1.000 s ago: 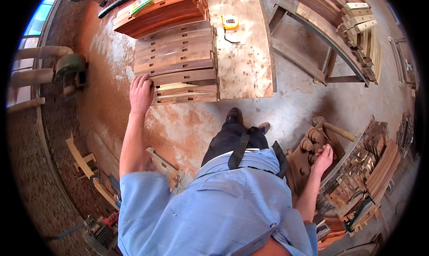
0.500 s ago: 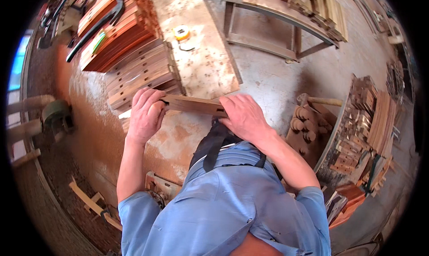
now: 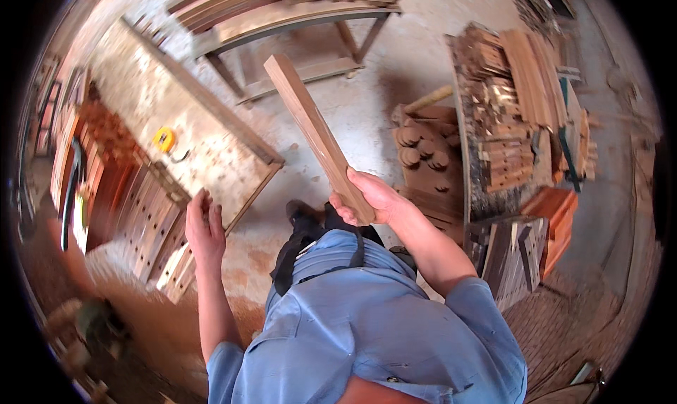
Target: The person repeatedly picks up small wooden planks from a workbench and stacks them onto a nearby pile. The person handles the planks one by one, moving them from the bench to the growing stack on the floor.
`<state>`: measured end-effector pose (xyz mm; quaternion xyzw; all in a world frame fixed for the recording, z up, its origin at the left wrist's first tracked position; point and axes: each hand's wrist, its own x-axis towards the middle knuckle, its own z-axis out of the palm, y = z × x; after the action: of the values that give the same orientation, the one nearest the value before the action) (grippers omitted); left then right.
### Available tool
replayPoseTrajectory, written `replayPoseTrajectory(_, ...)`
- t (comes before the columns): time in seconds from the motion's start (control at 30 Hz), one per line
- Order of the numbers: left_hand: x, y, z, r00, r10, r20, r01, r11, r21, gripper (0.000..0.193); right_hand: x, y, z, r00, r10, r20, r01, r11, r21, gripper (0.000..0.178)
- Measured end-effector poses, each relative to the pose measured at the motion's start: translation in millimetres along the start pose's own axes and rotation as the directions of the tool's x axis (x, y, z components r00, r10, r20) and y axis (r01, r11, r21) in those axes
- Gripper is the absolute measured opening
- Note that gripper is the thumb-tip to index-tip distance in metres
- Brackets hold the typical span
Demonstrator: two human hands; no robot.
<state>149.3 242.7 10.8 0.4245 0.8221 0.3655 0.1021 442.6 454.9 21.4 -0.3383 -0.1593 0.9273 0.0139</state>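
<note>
A brown wooden bar [image 3: 307, 125] slants up and away to the left, its near end gripped by my right hand [image 3: 379, 196] in front of my waist. Fingers and thumb wrap round that end; the far end is free in the air. My left hand [image 3: 206, 231] holds nothing, its fingers loosely bent and a little apart. It is beside a pile of wooden pieces with slots [image 3: 151, 217], close to the corner of a dusty worktable [image 3: 211, 150]. Whether it touches the pile I cannot tell.
A yellow tape measure [image 3: 164, 139] lies on the worktable. A hammer [image 3: 73, 171] rests by reddish boards at left. Ahead stands a low bench [image 3: 296, 19] with stacked lumber. At right are a table of wood pieces [image 3: 504, 160], round wooden pieces [image 3: 423, 146] and orange-red boards [image 3: 553, 217].
My view has turned to the right. My left hand has let go of the wooden bar and moved away; my right hand alone holds it, now swung to point forward.
</note>
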Motion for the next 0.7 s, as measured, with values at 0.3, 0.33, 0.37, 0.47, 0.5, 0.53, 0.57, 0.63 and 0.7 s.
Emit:
replayPoseTrajectory(0.3, 11, 34, 52, 0.974, 0.02, 0.225, -0.005, 0.998, -0.068, 0.038, -38, -8, -68, 0.933, -0.317, 0.169, 0.228, 0.886, 0.404, 0.061)
replayPoseTrajectory(0.33, 12, 32, 56, 0.974, 0.044, 0.224, -0.03, 0.997, -0.067, 0.039, -47, -12, -74, 0.94, -0.326, 0.103, 0.259, 0.875, 0.409, 0.06)
replayPoseTrajectory(0.37, 12, 26, 59, 0.969, -0.013, 0.248, 0.031, 0.997, -0.066, 0.04, -57, -18, -79, 0.94, -0.341, 0.032, 0.299, 0.863, 0.406, 0.06)
replayPoseTrajectory(0.47, 12, 28, 60, 0.968, -0.03, 0.251, 0.044, 0.998, -0.049, 0.041, -97, -56, -81, 0.668, -0.604, -0.435, 0.483, 0.797, -0.363, 0.037)
replayPoseTrajectory(0.5, 13, 30, 63, 0.967, -0.017, 0.254, 0.025, 0.999, -0.027, 0.041, -113, -69, -92, 0.526, -0.698, -0.485, 0.442, 0.712, -0.546, 0.032)
replayPoseTrajectory(0.53, 14, 27, 65, 0.966, -0.004, 0.259, 0.013, 0.999, -0.033, 0.04, -135, -85, -93, 0.402, -0.75, -0.526, 0.364, 0.658, -0.659, 0.039)
replayPoseTrajectory(0.57, 14, 21, 68, 0.968, 0.033, 0.249, -0.024, 0.999, -0.037, 0.04, -158, -108, -91, 0.3, -0.79, -0.534, 0.167, 0.595, -0.786, 0.041)
replayPoseTrajectory(0.63, 18, 30, 73, 0.962, 0.034, 0.27, -0.027, 0.999, -0.03, 0.04, -200, -145, -98, 0.093, -0.864, -0.495, -0.156, 0.478, -0.864, 0.042)
replayPoseTrajectory(0.7, 24, 37, 78, 0.958, 0.039, 0.284, -0.028, 0.999, -0.041, 0.039, -233, -180, -121, -0.066, -0.904, -0.423, -0.307, 0.422, -0.853, 0.04)
